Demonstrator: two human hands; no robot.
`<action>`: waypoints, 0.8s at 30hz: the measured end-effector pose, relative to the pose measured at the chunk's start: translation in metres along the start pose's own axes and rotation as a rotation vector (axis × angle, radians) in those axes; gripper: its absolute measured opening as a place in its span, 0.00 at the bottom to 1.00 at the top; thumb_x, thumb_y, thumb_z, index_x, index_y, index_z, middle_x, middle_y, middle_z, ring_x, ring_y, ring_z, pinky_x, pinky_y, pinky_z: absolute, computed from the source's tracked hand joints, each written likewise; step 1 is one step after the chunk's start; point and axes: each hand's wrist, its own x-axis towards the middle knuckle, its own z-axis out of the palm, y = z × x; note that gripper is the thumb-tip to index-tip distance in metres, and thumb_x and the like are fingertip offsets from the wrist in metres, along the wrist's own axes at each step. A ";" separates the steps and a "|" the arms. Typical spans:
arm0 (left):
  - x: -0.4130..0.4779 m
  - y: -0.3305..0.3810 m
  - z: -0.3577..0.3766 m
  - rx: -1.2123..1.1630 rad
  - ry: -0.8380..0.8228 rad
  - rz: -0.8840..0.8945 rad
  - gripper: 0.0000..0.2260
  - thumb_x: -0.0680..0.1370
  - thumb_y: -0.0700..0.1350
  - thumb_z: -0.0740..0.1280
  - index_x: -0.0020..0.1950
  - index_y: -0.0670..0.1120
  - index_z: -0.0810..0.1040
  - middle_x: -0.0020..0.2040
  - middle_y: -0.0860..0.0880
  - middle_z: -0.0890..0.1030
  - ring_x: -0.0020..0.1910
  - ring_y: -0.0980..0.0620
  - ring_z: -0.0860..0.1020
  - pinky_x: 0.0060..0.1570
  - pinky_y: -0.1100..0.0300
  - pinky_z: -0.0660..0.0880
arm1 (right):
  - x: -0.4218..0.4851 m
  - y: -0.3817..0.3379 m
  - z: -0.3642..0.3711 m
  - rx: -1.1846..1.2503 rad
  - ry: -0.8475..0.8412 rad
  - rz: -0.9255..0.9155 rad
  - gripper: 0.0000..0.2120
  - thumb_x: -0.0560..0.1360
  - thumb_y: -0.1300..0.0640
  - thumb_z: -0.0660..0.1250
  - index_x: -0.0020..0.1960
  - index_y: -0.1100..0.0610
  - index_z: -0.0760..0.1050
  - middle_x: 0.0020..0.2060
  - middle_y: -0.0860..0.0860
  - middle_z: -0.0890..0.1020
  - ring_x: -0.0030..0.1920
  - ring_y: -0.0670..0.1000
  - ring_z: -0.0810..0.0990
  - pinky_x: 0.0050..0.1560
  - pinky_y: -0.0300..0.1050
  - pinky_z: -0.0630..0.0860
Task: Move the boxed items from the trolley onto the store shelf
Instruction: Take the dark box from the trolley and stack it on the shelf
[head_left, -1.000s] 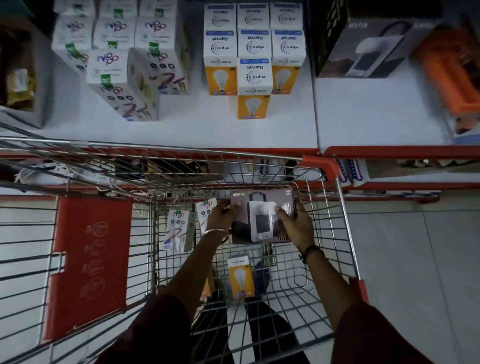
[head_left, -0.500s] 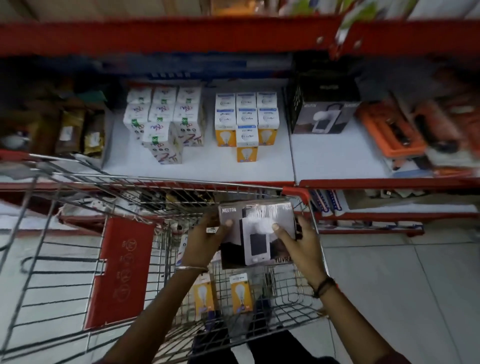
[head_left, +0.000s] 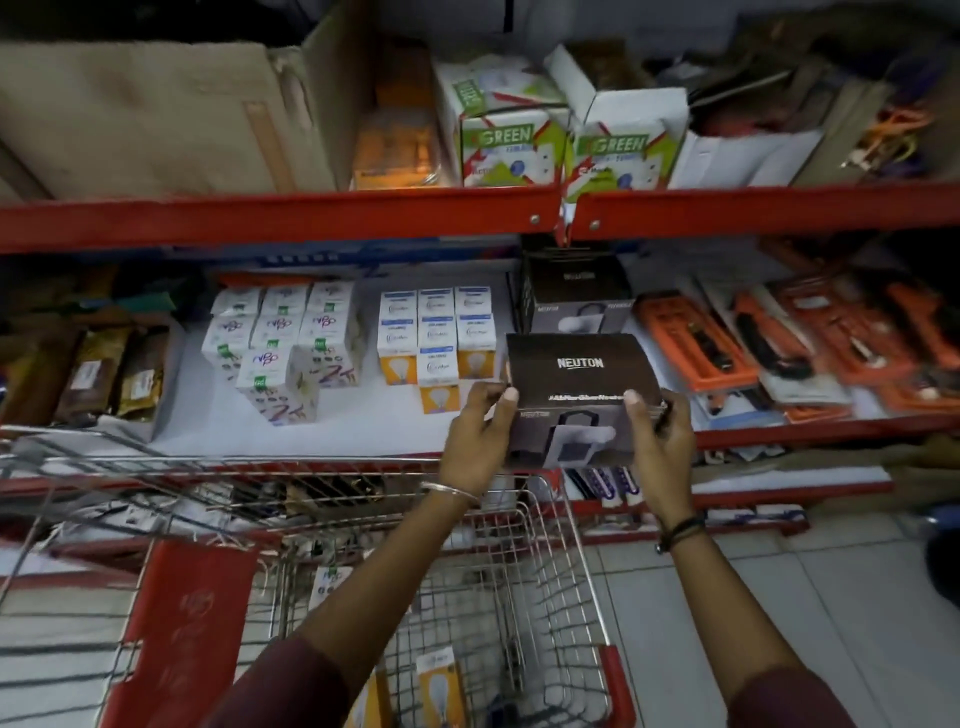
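Observation:
I hold a dark Neuton box (head_left: 579, 382) between both hands, above the trolley's far rim and at the front edge of the white shelf (head_left: 363, 426). My left hand (head_left: 475, 439) grips its left side, my right hand (head_left: 657, 441) its right side. Another Neuton box (head_left: 574, 296) stands on the shelf just behind it. In the wire trolley (head_left: 550, 561) below lie a yellow bulb box (head_left: 439, 686) and a white patterned box (head_left: 327, 584).
On the shelf stand several white patterned boxes (head_left: 283, 343) and several white-and-yellow bulb boxes (head_left: 434, 343). Orange tool packs (head_left: 779, 343) lie to the right, brown packets (head_left: 98, 374) to the left. The upper shelf holds green-white cartons (head_left: 501, 137) and cardboard.
Both hands lifted the Neuton box out of the trolley and up to the shelf's front edge. The view tilted upward, showing the upper shelf.

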 end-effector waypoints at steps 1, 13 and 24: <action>0.010 -0.001 0.010 -0.002 -0.009 0.008 0.08 0.78 0.53 0.60 0.51 0.50 0.72 0.49 0.48 0.78 0.51 0.46 0.78 0.53 0.42 0.78 | 0.012 0.001 -0.001 -0.003 0.018 0.018 0.16 0.74 0.47 0.68 0.57 0.53 0.71 0.49 0.42 0.79 0.51 0.42 0.79 0.54 0.35 0.74; 0.081 -0.040 0.074 -0.016 -0.010 -0.076 0.10 0.79 0.42 0.61 0.57 0.38 0.72 0.49 0.44 0.77 0.48 0.49 0.75 0.48 0.60 0.72 | 0.083 0.049 -0.002 -0.208 0.047 0.117 0.23 0.76 0.47 0.66 0.65 0.59 0.71 0.58 0.51 0.75 0.59 0.53 0.74 0.56 0.45 0.69; 0.069 -0.023 0.052 0.004 0.054 0.023 0.12 0.78 0.41 0.63 0.60 0.37 0.74 0.51 0.48 0.78 0.47 0.61 0.76 0.46 0.75 0.70 | 0.069 0.039 -0.003 -0.569 0.107 0.013 0.34 0.75 0.39 0.62 0.73 0.57 0.60 0.72 0.59 0.66 0.69 0.61 0.67 0.68 0.61 0.65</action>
